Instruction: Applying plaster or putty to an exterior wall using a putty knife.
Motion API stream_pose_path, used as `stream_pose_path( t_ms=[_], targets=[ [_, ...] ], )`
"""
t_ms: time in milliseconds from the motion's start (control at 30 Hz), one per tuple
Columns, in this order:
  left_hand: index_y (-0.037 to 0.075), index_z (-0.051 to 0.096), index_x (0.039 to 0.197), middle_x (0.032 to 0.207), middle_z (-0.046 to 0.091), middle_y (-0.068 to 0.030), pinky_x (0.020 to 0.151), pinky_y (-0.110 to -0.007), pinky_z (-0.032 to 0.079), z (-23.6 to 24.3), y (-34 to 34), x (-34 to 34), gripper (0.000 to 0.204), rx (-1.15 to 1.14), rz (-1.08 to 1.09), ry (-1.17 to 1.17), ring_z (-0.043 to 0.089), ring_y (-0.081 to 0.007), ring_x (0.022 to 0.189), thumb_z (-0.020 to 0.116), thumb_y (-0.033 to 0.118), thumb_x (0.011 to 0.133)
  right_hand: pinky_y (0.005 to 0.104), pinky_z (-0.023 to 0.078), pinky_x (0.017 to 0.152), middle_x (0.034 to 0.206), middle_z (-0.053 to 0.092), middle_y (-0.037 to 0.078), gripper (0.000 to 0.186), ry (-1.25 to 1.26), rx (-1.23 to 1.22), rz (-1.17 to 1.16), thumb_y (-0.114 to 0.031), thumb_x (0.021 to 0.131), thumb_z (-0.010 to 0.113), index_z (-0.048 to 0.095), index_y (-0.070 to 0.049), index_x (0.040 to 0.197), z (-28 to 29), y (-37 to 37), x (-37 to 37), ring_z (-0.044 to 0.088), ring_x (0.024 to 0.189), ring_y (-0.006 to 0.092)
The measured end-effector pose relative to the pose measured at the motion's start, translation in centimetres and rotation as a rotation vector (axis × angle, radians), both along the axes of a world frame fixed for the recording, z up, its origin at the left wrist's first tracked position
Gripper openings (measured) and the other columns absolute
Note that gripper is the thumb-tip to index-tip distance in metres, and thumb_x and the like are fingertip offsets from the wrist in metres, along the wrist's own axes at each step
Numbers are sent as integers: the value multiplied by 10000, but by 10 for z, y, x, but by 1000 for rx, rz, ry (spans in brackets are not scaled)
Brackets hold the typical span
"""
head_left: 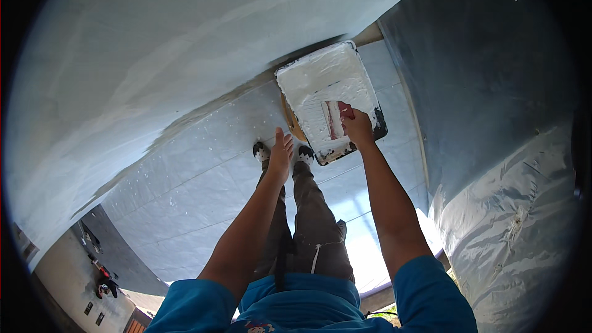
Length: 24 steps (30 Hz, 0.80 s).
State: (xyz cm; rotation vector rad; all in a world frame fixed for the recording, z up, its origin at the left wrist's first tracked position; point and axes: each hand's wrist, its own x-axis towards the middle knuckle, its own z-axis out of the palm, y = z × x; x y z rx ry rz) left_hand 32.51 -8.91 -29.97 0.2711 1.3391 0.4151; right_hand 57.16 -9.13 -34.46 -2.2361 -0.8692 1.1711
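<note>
My right hand (357, 128) is closed round the red handle of a wide putty knife (333, 120), whose blade is smeared with white. The blade lies over a black-rimmed rectangular tray (324, 65) coated with thick white paste; whether it touches the paste I cannot tell. To the left of the tray, my left hand (282, 151) is held in the air with its fingers stretched out and nothing in it. Something tan (293, 120) shows beneath the tray's left edge.
A pale, patchily coated wall (154, 43) rises ahead and to the left. White spots dot the tiled floor (203, 179) around my shoes. On the right stand a dark grey wall (481, 74) and a crumpled plastic sheet (505, 240). Tools (105, 277) appear at the lower left.
</note>
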Motion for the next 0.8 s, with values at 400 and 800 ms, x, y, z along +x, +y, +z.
stream_pose_path(
  t_ms=[400, 800],
  targets=[
    [-69, 315, 1464, 1521, 334, -243, 1182, -400, 222, -48, 13, 38, 1001, 123, 201, 24, 329, -320, 1421, 248, 766, 917, 350, 494, 567, 707, 671, 119, 191, 273, -25, 20, -143, 804, 645, 673, 22, 895, -55, 35, -46, 632, 600, 215],
    [-76, 290, 1472, 1531, 319, -245, 1192, -406, 176, -44, 8, 27, 1024, 124, 174, -41, 301, -316, 1439, 229, 778, 910, 301, 495, 653, 812, 654, 73, 219, 560, -71, -193, -99, 773, 639, 669, 36, 943, -33, 30, -28, 613, 698, 165]
  ],
)
